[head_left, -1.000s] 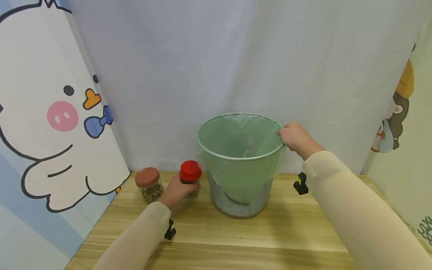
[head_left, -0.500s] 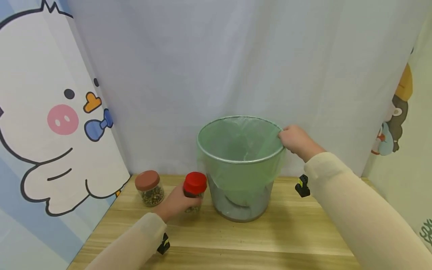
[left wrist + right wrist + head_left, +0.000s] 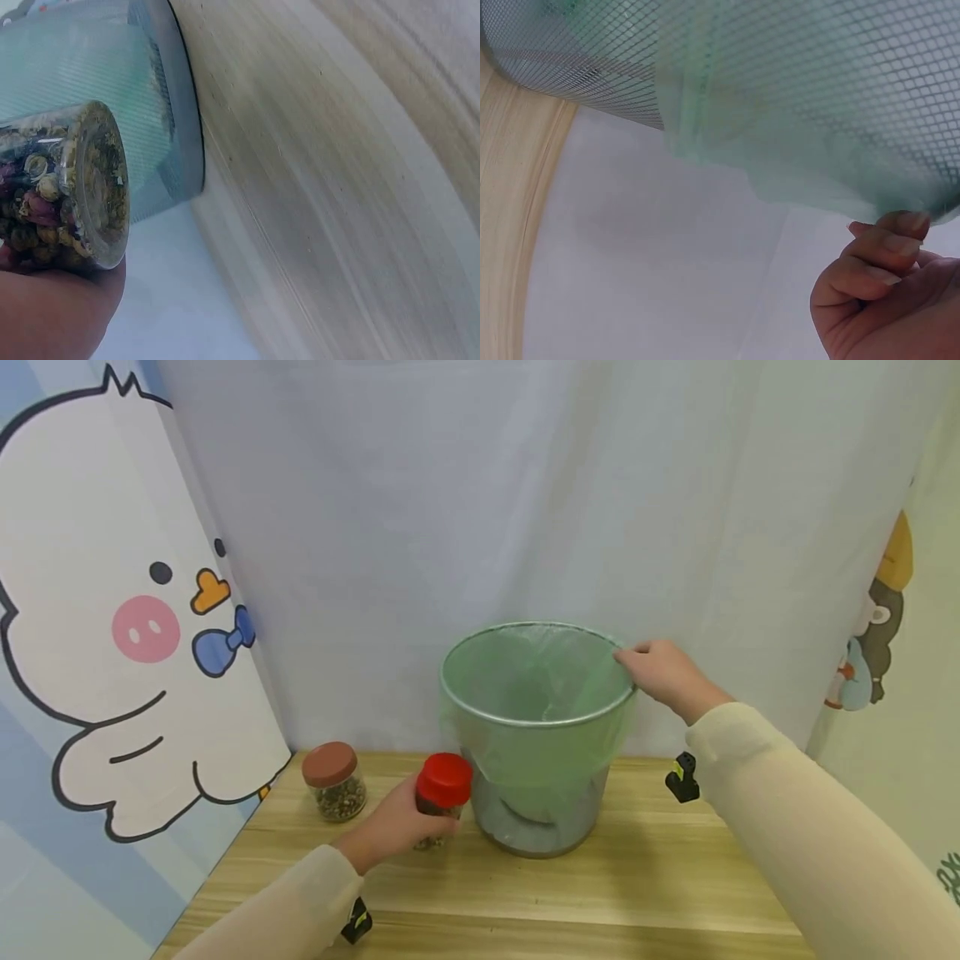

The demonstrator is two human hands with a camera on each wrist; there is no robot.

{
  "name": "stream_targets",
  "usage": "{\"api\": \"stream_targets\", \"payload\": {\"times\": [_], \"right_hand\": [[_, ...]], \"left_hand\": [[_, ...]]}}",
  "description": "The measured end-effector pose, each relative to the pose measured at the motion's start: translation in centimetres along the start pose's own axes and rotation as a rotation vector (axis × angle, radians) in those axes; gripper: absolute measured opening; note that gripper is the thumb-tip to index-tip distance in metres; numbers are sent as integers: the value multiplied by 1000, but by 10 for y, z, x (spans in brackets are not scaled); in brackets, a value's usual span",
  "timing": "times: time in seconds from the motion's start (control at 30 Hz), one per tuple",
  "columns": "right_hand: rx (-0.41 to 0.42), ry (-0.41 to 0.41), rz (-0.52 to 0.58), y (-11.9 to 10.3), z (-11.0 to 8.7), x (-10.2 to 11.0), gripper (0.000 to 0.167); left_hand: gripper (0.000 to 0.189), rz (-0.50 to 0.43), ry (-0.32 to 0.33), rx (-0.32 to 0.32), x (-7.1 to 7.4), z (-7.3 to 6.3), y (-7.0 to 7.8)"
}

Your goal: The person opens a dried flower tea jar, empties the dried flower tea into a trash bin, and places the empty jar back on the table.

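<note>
My left hand [image 3: 393,822] grips a clear jar [image 3: 445,779] with a red screw lid, just left of the bin in the head view. Dried flower buds fill the jar [image 3: 56,187] in the left wrist view, its base facing the camera. A grey mesh waste bin [image 3: 577,822] stands upright on the table, lined with a green plastic bag [image 3: 536,747] folded over its rim. At the bin's right rim, my right hand [image 3: 663,672] pinches rim and bag between thumb and fingers. In the right wrist view, curled fingertips [image 3: 911,221] meet the bag's edge.
A second clear jar [image 3: 341,797] with a brownish-red lid and dried contents stands at the table's back left. Behind the wooden table [image 3: 525,910] hangs a white cloth [image 3: 375,527]. Cartoon-printed panels [image 3: 90,635] flank the left and right sides.
My left hand has brought the red-lidded jar right and nearer to me, in front of the bin's left side. The right hand stays at the rim. The head view has tilted slightly.
</note>
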State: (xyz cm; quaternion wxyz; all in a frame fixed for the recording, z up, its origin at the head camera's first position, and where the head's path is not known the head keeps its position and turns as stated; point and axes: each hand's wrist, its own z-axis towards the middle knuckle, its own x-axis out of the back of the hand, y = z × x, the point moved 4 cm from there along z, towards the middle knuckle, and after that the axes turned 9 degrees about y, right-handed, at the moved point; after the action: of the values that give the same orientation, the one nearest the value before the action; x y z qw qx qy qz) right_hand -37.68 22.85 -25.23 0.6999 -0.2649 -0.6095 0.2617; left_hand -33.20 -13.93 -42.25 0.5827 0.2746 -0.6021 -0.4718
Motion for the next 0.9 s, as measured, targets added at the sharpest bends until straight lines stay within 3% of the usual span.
{"api": "stream_targets", "payload": {"times": [0.27, 0.47, 0.57, 0.77, 0.9], "right_hand": [[41, 41, 4, 3, -5, 7, 58], [58, 41, 27, 7, -7, 8, 54], [64, 42, 39, 10, -7, 7, 54], [64, 44, 65, 13, -8, 3, 53], [63, 44, 74, 13, -8, 1, 54]], "left_hand": [[55, -55, -94, -18, -8, -19, 23], [55, -92, -107, -30, -15, -30, 39], [55, -38, -77, -61, -21, -36, 46], [59, 143, 52, -135, -33, -50, 62], [56, 152, 98, -171, -40, -60, 74]]}}
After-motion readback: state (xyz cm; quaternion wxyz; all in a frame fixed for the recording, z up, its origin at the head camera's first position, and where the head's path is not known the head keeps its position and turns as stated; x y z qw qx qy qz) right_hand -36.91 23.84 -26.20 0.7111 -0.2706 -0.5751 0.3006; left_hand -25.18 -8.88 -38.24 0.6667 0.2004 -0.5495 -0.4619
